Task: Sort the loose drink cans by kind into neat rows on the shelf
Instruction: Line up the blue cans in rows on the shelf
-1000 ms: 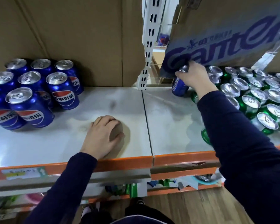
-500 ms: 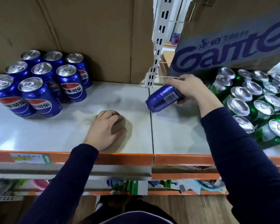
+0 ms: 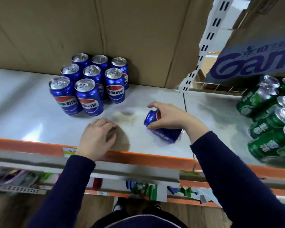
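My right hand (image 3: pixel 169 116) grips a blue cola can (image 3: pixel 164 133) tilted on its side over the middle of the grey shelf (image 3: pixel 23 116). Several matching blue cola cans (image 3: pixel 89 84) stand upright in rows at the back left, against the cardboard. My left hand (image 3: pixel 97 137) rests on the shelf near its front edge, fingers curled under, holding nothing. A crowd of green cans (image 3: pixel 270 122) fills the shelf's right end.
Brown cardboard (image 3: pixel 105 30) lines the back of the shelf. A printed carton (image 3: pixel 257 63) hangs above the green cans. A white slotted upright (image 3: pixel 202 46) divides the two bays. The shelf's front lip is orange (image 3: pixel 138 157); a lower shelf holds mixed goods.
My right hand has carried the blue can from beside the green cans leftward and toward the front, tipping it over. The view has swung left; my left hand stays on the shelf.
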The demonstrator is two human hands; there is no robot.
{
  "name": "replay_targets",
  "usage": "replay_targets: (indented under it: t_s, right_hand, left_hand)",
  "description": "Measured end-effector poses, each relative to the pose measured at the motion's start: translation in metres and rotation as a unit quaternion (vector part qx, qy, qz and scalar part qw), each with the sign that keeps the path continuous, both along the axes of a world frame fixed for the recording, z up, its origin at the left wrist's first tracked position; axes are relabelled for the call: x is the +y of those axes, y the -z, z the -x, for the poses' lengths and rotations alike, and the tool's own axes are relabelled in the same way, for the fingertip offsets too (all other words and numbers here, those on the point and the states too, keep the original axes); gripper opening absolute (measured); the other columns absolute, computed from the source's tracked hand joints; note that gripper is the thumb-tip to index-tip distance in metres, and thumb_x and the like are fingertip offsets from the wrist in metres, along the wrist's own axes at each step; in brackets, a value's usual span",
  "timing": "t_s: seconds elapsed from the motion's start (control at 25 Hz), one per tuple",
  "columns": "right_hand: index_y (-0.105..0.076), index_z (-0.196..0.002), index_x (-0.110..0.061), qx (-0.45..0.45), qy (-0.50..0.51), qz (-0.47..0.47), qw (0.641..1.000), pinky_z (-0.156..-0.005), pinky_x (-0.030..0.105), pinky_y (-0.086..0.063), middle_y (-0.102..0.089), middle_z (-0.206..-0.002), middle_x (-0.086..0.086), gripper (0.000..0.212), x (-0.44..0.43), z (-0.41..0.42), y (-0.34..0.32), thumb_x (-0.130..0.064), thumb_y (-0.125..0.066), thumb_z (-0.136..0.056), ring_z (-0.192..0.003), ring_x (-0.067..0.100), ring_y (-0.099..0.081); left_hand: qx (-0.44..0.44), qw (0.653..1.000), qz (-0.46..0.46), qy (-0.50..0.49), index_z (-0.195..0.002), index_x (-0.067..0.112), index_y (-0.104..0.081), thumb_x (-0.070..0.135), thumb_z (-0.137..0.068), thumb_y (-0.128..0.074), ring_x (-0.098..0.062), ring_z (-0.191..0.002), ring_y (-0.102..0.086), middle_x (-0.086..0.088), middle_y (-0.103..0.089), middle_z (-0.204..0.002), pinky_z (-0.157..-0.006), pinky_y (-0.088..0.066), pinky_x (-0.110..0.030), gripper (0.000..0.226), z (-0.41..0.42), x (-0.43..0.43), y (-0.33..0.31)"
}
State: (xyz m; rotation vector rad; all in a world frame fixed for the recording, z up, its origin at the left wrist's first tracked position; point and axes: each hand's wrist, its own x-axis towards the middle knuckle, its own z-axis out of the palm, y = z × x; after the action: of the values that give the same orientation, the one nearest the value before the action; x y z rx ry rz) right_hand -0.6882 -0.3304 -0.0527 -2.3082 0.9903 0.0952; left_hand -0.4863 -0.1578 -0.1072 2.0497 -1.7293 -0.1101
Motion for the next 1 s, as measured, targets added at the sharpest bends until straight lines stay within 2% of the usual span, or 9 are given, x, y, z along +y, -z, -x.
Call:
replay_targets:
  t_s: [0.08,0.2,0.28,0.4,0.52,0.64,0.72,0.84,1.0]
  right_hand:
    - [-0.047,-0.136,-0.026,-0.044,0.022,0.029,0.998,-0.081,0.020,-0.037,-0.054,-0.127,-0.006,0.073,0.012,-0.022,-0.002,-0.039,-0.077,-0.071,-0.111,0.013,-0.052]
    - [-0.057,-0.122,-0.027,-0.224,0.109,0.009,0.968,-0.078,0.017,-0.046,-0.058,-0.108,-0.007,0.061,0.028,-0.049,-0.015,-0.035,-0.082,-0.067,-0.095,0.003,-0.057]
    - [-0.060,-0.114,-0.028,-0.267,0.091,0.081,0.956,-0.084,0.017,-0.046,-0.053,-0.108,-0.002,0.051,0.042,-0.067,-0.019,-0.034,-0.081,-0.068,-0.093,0.003,-0.055]
    - [-0.052,-0.129,-0.029,-0.188,0.043,0.149,0.970,-0.094,0.030,-0.042,-0.047,-0.116,0.000,0.058,0.059,-0.096,-0.018,-0.041,-0.073,-0.077,-0.109,0.019,-0.049]
    - [-0.036,-0.141,-0.035,-0.097,0.010,0.078,0.992,-0.094,0.030,-0.037,-0.039,-0.119,-0.001,0.074,0.056,-0.105,-0.026,-0.040,-0.063,-0.072,-0.118,0.022,-0.042]
    - [-0.046,-0.133,-0.029,-0.113,0.008,0.106,0.988,-0.079,0.014,-0.034,-0.046,-0.111,-0.001,0.068,0.048,-0.101,-0.029,-0.027,-0.071,-0.069,-0.106,0.015,-0.046]
    - [-0.052,-0.126,-0.027,-0.146,0.037,0.144,0.978,-0.072,0.002,-0.029,-0.047,-0.107,-0.002,0.064,0.050,-0.103,-0.026,-0.027,-0.077,-0.067,-0.098,0.010,-0.046]
    - [-0.054,-0.128,-0.021,-0.188,0.068,0.161,0.966,-0.075,-0.005,-0.027,-0.044,-0.109,-0.002,0.067,0.056,-0.115,-0.021,-0.024,-0.080,-0.066,-0.097,0.008,-0.044]
    - [-0.053,-0.130,-0.011,-0.217,0.073,0.181,0.956,-0.082,-0.004,-0.027,-0.042,-0.114,-0.004,0.067,0.056,-0.125,-0.021,-0.017,-0.079,-0.068,-0.102,0.006,-0.043]
  left_hand:
    - [-0.019,1.000,-0.012,-0.010,-0.100,0.007,-0.071,0.010,-0.077,-0.073,-0.034,-0.095,-0.060,-0.009,-0.067,-0.102,-0.085,-0.050,-0.043,0.023,-0.016,0.014,-0.002]
    - [-0.037,0.999,-0.013,-0.034,-0.098,0.006,-0.070,0.011,-0.078,-0.073,-0.036,-0.092,-0.060,-0.012,-0.067,-0.098,-0.080,-0.048,-0.044,0.021,-0.042,0.029,-0.003]
    - [-0.034,0.998,-0.015,-0.052,-0.100,0.007,-0.071,0.013,-0.080,-0.070,-0.036,-0.094,-0.059,-0.011,-0.066,-0.100,-0.081,-0.047,-0.044,0.021,-0.056,0.033,-0.004]
    - [-0.045,0.997,-0.018,-0.054,-0.102,0.010,-0.070,0.016,-0.078,-0.069,-0.036,-0.095,-0.057,-0.011,-0.065,-0.101,-0.080,-0.045,-0.042,0.025,-0.066,0.036,-0.001]
    - [-0.053,0.997,-0.003,-0.063,-0.098,0.013,-0.068,0.024,-0.081,-0.066,-0.032,-0.093,-0.055,-0.008,-0.063,-0.099,-0.076,-0.043,-0.039,0.020,-0.064,0.039,0.004]
    - [-0.040,0.996,0.007,-0.078,-0.095,0.015,-0.065,0.030,-0.083,-0.062,-0.028,-0.092,-0.054,-0.005,-0.060,-0.099,-0.076,-0.043,-0.038,0.019,-0.065,0.039,0.007]
    - [-0.038,0.996,0.005,-0.082,-0.097,0.016,-0.064,0.033,-0.083,-0.060,-0.027,-0.095,-0.053,-0.004,-0.060,-0.103,-0.077,-0.043,-0.038,0.022,-0.067,0.039,0.009]
    - [-0.037,0.996,0.003,-0.079,-0.100,0.017,-0.063,0.035,-0.084,-0.059,-0.027,-0.097,-0.052,-0.004,-0.059,-0.105,-0.080,-0.042,-0.038,0.025,-0.067,0.039,0.010]
    - [-0.038,0.996,0.006,-0.078,-0.103,0.018,-0.063,0.036,-0.083,-0.057,-0.025,-0.098,-0.052,-0.002,-0.059,-0.105,-0.081,-0.042,-0.037,0.027,-0.068,0.040,0.011]
